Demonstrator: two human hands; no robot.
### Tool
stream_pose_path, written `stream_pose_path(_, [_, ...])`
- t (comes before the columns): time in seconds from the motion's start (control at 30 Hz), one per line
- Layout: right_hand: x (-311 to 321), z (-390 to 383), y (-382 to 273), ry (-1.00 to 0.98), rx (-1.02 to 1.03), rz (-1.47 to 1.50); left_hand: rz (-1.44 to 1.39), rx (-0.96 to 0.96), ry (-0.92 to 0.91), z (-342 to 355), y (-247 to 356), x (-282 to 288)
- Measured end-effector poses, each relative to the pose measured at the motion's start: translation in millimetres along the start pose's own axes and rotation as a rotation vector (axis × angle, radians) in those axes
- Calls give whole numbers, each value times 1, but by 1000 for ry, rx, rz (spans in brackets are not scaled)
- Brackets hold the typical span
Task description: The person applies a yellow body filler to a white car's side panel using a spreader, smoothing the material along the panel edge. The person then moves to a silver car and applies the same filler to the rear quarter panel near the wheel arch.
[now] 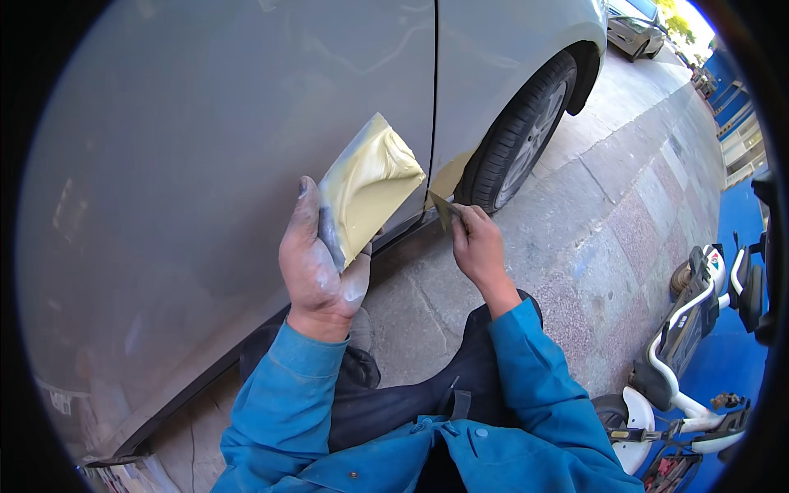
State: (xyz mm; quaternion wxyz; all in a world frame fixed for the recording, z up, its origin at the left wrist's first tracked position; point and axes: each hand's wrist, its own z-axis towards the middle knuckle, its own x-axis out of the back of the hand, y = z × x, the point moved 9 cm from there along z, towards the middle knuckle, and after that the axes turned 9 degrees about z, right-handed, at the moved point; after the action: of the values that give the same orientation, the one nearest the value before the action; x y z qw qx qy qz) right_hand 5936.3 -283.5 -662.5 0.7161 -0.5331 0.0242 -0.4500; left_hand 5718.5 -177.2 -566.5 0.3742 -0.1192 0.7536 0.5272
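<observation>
My left hand (316, 267), smeared with white, grips a flat rectangular board (330, 234) from below and tilts it in front of the car. Thick pale-yellow body filler (374, 189) covers most of the board's face. A thin dark putty scraper (444, 211) is pinched between the thumb and fingers of my right hand (479, 246), just right of the board and apart from it. Beyond the scraper, a yellowish patch (450, 177) of filler shows on the silver car's lower panel, between the door's edge and the front wheel.
The car door (222, 148) fills the left side, and its tire (518, 131) stands ahead. Stone paving (600, 246) runs along the right. A white-framed scooter (682, 345) stands at the right by a blue wall. Another car (637, 29) is parked far off.
</observation>
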Motion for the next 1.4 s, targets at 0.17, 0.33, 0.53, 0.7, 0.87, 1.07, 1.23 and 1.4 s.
stream_pose_path(0.17, [-4,2,7,9,15,-51,-23,1,8,1,2,-3])
stream_pose_path(0.33, [-14,-6,14,-34,-26,-104,-21,-9,16,2,3,-3])
stream_pose_path(0.53, [-19,-11,14,-24,-27,-119,-13,-6,34,2,3,-1])
stream_pose_path(0.7, [-21,-6,7,-45,26,-230,-10,-10,12,3,2,-1])
stream_pose_path(0.87, [-29,-4,1,-123,-1,-334,-1,-10,16,4,0,-1])
stream_pose_path(1.07, [-31,-3,6,-174,-25,-391,-1,-15,-9,4,0,-3])
stream_pose_path(1.23, [-29,-1,10,-226,-97,-417,-8,5,16,3,-2,-5])
stream_pose_path(1.4, [-32,-8,10,-280,-84,-457,-20,-5,12,4,-1,-2])
